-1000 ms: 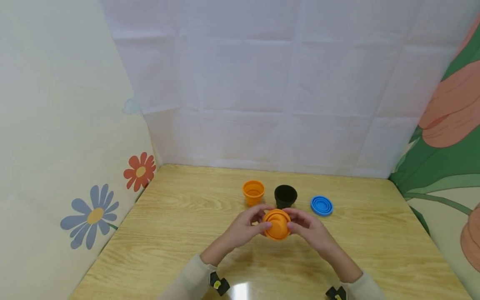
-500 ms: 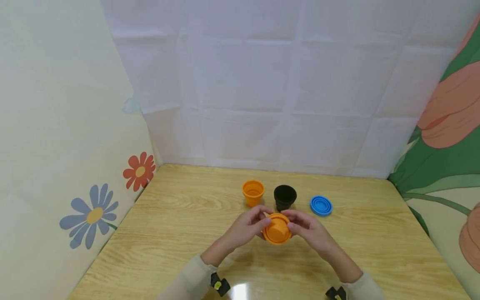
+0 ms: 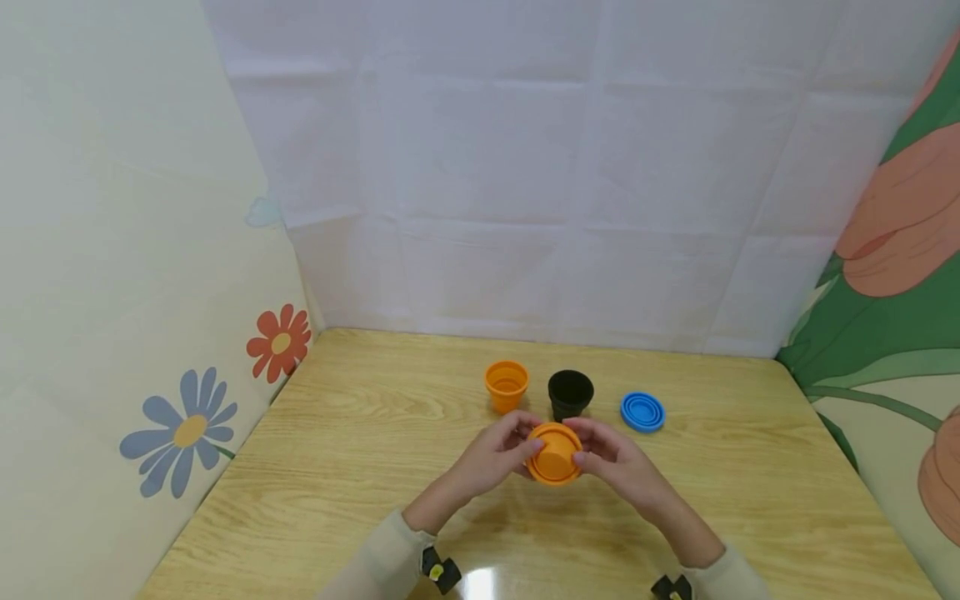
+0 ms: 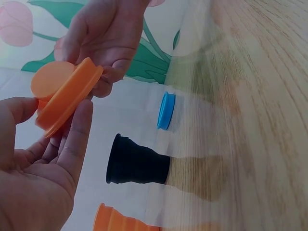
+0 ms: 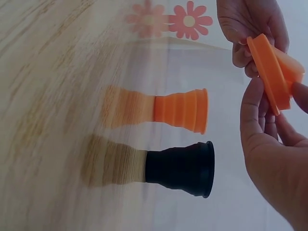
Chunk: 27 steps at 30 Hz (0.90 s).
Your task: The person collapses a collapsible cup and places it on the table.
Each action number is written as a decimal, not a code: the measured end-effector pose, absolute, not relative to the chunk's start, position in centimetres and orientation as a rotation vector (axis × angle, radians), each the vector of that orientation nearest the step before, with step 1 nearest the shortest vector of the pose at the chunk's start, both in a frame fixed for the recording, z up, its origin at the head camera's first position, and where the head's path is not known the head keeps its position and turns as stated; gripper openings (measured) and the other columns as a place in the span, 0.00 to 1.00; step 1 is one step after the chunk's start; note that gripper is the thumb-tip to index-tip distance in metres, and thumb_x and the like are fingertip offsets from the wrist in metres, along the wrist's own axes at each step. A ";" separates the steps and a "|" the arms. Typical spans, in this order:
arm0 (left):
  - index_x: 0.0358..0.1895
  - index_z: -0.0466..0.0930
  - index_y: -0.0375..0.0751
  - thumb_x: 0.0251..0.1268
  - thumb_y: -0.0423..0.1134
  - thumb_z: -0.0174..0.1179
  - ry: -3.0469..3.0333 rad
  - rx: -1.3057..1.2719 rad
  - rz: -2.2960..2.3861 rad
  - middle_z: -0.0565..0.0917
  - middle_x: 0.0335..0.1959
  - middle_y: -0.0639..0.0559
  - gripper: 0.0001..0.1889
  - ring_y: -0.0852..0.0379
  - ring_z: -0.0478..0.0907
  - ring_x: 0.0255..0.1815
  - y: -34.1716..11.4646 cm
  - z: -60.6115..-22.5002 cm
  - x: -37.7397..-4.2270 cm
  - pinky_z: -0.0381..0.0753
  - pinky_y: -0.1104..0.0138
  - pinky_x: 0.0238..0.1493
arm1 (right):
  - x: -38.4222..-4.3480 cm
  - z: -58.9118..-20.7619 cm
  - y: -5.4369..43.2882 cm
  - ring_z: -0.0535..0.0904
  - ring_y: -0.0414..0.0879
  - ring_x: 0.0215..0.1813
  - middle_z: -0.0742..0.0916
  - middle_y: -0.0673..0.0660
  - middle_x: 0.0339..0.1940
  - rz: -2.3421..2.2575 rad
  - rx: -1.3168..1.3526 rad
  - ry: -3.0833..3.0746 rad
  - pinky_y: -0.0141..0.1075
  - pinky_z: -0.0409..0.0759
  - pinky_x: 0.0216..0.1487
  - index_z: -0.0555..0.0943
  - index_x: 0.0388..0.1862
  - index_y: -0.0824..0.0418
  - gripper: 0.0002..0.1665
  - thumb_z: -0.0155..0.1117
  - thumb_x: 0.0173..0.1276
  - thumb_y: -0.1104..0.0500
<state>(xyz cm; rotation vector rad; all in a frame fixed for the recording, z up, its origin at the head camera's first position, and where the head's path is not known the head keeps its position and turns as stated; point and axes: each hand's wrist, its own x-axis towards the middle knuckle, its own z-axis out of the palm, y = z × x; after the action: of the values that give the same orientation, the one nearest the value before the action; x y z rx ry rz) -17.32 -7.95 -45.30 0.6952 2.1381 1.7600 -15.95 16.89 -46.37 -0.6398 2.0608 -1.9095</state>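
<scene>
Cup (image 3: 557, 463), orange and partly collapsed, raised above the table (image 3: 360, 492), base toward the person; left hand (image 3: 489, 452) and right hand (image 3: 624, 468) grasp it at opposite sides between thumb and fingers. Beyond, an expanded orange cup (image 3: 507, 388) and black cup (image 3: 570, 393) stand upright; at right lies a flat blue ringed disc (image 3: 642, 412).

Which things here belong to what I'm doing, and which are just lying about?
In the job:
held orange cup
left hand and right hand, both pinching it

Apparently just standing by, untouched on the table:
upright orange cup
black cup
flat blue disc
</scene>
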 end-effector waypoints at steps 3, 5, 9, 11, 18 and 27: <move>0.64 0.72 0.34 0.78 0.42 0.56 2.124 0.692 1.745 0.80 0.44 0.44 0.20 0.57 0.81 0.40 -7.9 -45.3 -17.4 0.89 0.59 0.41 | -15.9 -46.5 16.8 0.81 0.47 0.56 0.78 0.65 0.63 -1.900 -0.595 2.077 0.37 0.84 0.53 0.68 0.72 0.67 0.29 0.60 0.78 0.56; 0.65 0.72 0.35 0.78 0.42 0.56 2.118 0.699 1.736 0.80 0.43 0.45 0.20 0.57 0.81 0.39 -7.9 -45.4 -17.4 0.89 0.60 0.40 | -15.9 -46.5 16.8 0.81 0.48 0.56 0.78 0.67 0.64 -1.886 -0.580 2.091 0.39 0.85 0.53 0.69 0.72 0.66 0.29 0.59 0.78 0.56; 0.62 0.75 0.37 0.78 0.40 0.57 2.154 0.715 1.701 0.81 0.41 0.46 0.17 0.57 0.81 0.37 -7.8 -45.5 -17.5 0.89 0.60 0.38 | -15.9 -46.6 16.7 0.81 0.49 0.54 0.79 0.66 0.63 -1.861 -0.547 2.117 0.39 0.85 0.51 0.71 0.71 0.65 0.28 0.59 0.78 0.54; 0.61 0.76 0.38 0.77 0.39 0.57 2.191 0.733 1.674 0.81 0.40 0.48 0.15 0.58 0.81 0.35 -7.8 -45.6 -17.6 0.89 0.58 0.37 | -15.9 -46.6 16.6 0.81 0.50 0.53 0.79 0.66 0.62 -1.849 -0.551 2.134 0.39 0.86 0.50 0.71 0.71 0.65 0.28 0.60 0.78 0.54; 0.57 0.74 0.35 0.74 0.34 0.59 2.275 0.852 1.588 0.79 0.36 0.48 0.13 0.61 0.79 0.32 -7.4 -45.6 -17.6 0.87 0.66 0.31 | -15.9 -46.7 16.2 0.79 0.53 0.54 0.81 0.66 0.58 -1.798 -0.576 2.260 0.33 0.84 0.49 0.74 0.66 0.69 0.24 0.62 0.76 0.59; 0.56 0.71 0.36 0.70 0.27 0.59 2.290 0.854 1.557 0.77 0.35 0.50 0.14 0.60 0.77 0.32 -7.1 -45.4 -17.5 0.85 0.69 0.30 | -15.9 -46.6 15.7 0.80 0.54 0.55 0.83 0.64 0.56 -1.787 -0.539 2.299 0.33 0.83 0.52 0.77 0.62 0.65 0.20 0.61 0.72 0.66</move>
<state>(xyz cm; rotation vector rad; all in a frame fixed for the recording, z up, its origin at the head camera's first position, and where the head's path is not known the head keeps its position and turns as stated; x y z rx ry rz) -17.50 -7.08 -45.37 0.8535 2.2902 1.5566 -15.90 15.65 -46.57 -0.5392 2.2987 -1.7869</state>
